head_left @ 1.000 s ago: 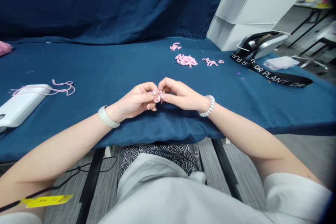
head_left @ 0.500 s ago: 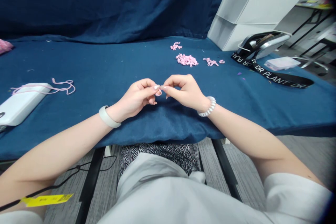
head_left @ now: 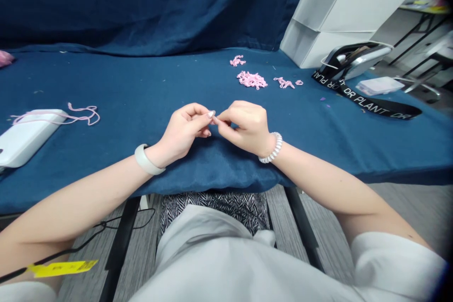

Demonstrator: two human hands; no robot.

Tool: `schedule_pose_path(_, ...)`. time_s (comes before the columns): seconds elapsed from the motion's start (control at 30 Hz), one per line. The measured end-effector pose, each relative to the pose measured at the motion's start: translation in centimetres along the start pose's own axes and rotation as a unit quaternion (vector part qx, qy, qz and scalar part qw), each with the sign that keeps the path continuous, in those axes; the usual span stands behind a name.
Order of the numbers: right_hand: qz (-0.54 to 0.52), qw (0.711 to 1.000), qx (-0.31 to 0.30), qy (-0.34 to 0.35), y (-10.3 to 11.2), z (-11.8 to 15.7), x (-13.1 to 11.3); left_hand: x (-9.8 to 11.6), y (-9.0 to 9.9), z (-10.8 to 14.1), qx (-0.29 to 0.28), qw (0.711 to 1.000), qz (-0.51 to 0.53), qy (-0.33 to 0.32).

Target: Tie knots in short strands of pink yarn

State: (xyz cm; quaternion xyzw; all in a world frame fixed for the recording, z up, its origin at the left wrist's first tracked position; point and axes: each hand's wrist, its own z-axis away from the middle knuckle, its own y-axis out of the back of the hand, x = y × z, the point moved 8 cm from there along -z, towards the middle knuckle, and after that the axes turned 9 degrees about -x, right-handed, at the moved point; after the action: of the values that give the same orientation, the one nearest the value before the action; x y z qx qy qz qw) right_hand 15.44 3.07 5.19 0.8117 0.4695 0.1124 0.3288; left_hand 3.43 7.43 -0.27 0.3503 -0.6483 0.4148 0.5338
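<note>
My left hand (head_left: 187,131) and my right hand (head_left: 246,125) meet fingertip to fingertip above the near edge of the blue cloth. A small pink cord loop (head_left: 213,121) is pinched between them, mostly covered by the fingers. Both hands have thumb and index finger pressed together on it. Beyond the hands lies a pile of small pink cord loops (head_left: 251,80). A smaller pink cluster (head_left: 237,61) sits behind it, and a few more pink loops (head_left: 283,83) are to its right.
A white power bank-like device (head_left: 30,137) with pink cord (head_left: 85,115) across it lies at left. On the right are a black lettered strap (head_left: 375,106), a bag (head_left: 350,61) and a clear flat box (head_left: 380,85). White boxes (head_left: 332,14) stand behind.
My right hand has rolled over, knuckles more upward, and its wrist has shifted slightly left. The pink loop shows less between the fingertips. My left hand stays nearly in place.
</note>
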Motion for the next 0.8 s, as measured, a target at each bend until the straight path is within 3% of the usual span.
schedule_pose_path(0.27, 0.071, 0.996, 0.004, 0.062, -0.3, 0.2, -0.8, 0.0, -0.3, 0.0, 0.008, 0.999, 0.032, 0.005)
schedule_pose_path(0.6, 0.088, 0.988, 0.016, 0.129, 0.0, 0.4, -1.5, -0.2, 0.1, -0.2, 0.000, 0.999, 0.045, -0.006)
schedule_pose_path(0.7, 0.037, 0.993, 0.002, 0.116, 0.2, 0.2, -1.4, 0.0, 0.4, -0.2, 0.001, 0.999, 0.033, -0.013)
schedule_pose_path(0.8, -0.095, 0.994, -0.025, 0.046, 0.7, -0.3, -0.1, 0.3, 0.5, -0.2, -0.006, 1.000, -0.006, -0.023)
